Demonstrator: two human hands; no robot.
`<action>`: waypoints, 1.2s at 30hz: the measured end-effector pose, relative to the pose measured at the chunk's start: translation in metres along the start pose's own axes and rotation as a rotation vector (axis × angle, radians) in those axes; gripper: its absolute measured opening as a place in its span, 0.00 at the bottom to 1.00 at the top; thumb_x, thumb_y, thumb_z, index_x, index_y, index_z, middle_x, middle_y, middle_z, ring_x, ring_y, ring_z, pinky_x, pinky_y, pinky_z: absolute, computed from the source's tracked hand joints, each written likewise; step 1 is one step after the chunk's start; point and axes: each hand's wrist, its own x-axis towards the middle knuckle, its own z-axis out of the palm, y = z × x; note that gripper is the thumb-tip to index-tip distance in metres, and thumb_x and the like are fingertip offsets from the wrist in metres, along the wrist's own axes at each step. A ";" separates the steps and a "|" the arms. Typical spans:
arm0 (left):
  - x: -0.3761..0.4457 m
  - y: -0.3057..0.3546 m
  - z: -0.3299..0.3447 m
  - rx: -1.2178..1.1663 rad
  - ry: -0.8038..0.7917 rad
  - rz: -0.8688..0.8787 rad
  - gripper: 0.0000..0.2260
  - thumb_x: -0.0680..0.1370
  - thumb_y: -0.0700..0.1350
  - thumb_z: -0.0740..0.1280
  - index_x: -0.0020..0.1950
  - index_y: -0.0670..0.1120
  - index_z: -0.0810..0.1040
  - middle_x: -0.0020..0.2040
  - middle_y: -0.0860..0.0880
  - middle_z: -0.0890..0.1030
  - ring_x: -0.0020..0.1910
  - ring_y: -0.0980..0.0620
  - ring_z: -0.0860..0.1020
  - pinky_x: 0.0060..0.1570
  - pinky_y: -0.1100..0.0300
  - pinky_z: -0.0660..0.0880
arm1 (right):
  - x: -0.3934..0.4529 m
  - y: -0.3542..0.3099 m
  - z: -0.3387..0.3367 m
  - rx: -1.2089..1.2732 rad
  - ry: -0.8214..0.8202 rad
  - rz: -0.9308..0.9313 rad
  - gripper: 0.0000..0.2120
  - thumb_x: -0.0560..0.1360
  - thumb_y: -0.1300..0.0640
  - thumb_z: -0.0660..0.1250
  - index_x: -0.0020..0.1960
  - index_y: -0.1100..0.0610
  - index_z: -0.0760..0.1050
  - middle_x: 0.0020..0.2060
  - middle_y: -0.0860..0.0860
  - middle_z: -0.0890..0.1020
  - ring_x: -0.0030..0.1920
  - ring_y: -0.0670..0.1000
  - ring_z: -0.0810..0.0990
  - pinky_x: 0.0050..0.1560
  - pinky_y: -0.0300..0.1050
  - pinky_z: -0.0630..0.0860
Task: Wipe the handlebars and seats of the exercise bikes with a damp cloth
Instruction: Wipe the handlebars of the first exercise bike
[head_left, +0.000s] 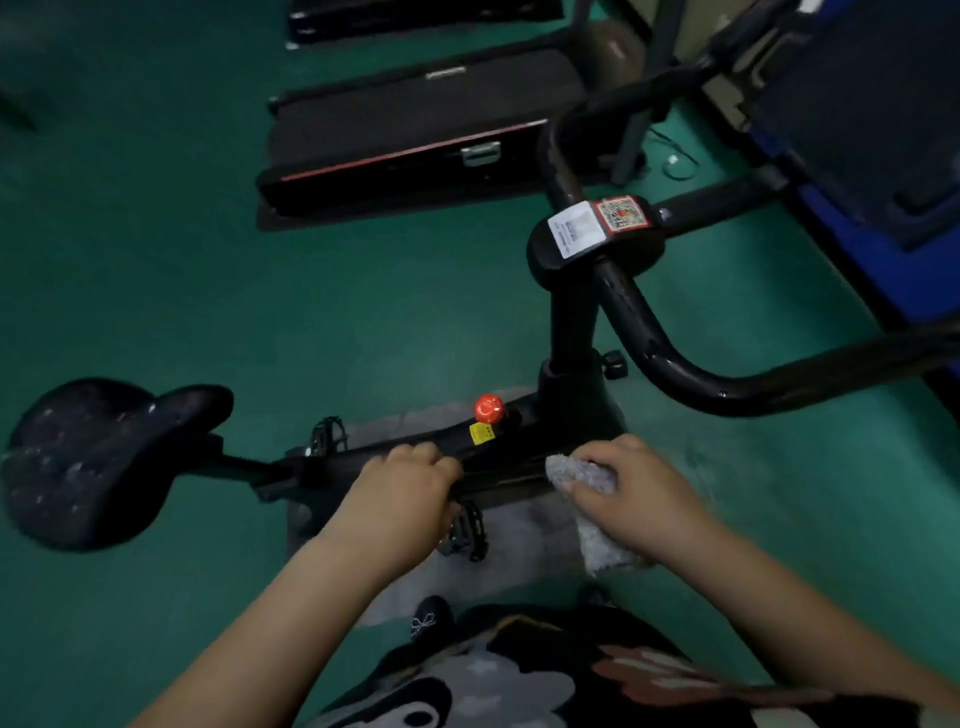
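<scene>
Right hand (628, 483) grips the crumpled grey damp cloth (582, 475) against the black bike frame (498, 457), left hand (410, 483) curled on it; black curved handlebars (675, 364) likely next.

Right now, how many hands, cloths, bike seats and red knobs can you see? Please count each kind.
Hands: 2, left hand and right hand
Cloths: 1, cloth
Seats: 1, seat
Red knobs: 1, knob
Total: 5
</scene>
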 end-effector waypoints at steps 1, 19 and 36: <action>0.003 -0.004 0.000 0.033 -0.068 0.044 0.17 0.79 0.53 0.60 0.66 0.52 0.70 0.61 0.49 0.73 0.60 0.45 0.72 0.57 0.51 0.71 | -0.006 -0.003 0.002 0.012 0.022 0.025 0.12 0.73 0.45 0.67 0.56 0.43 0.76 0.50 0.46 0.71 0.45 0.47 0.74 0.39 0.37 0.66; 0.064 0.017 -0.052 0.014 0.009 0.388 0.15 0.77 0.54 0.63 0.63 0.54 0.73 0.60 0.50 0.75 0.58 0.46 0.75 0.55 0.52 0.74 | -0.059 -0.010 -0.008 0.351 0.397 0.222 0.11 0.70 0.48 0.72 0.48 0.37 0.73 0.51 0.37 0.77 0.49 0.37 0.75 0.49 0.34 0.69; 0.222 0.032 -0.158 -0.366 0.526 0.879 0.21 0.79 0.49 0.54 0.66 0.42 0.75 0.62 0.43 0.75 0.61 0.42 0.71 0.65 0.48 0.67 | 0.024 -0.105 -0.079 -0.102 0.995 0.396 0.13 0.77 0.50 0.61 0.57 0.52 0.77 0.56 0.45 0.78 0.58 0.48 0.75 0.58 0.42 0.71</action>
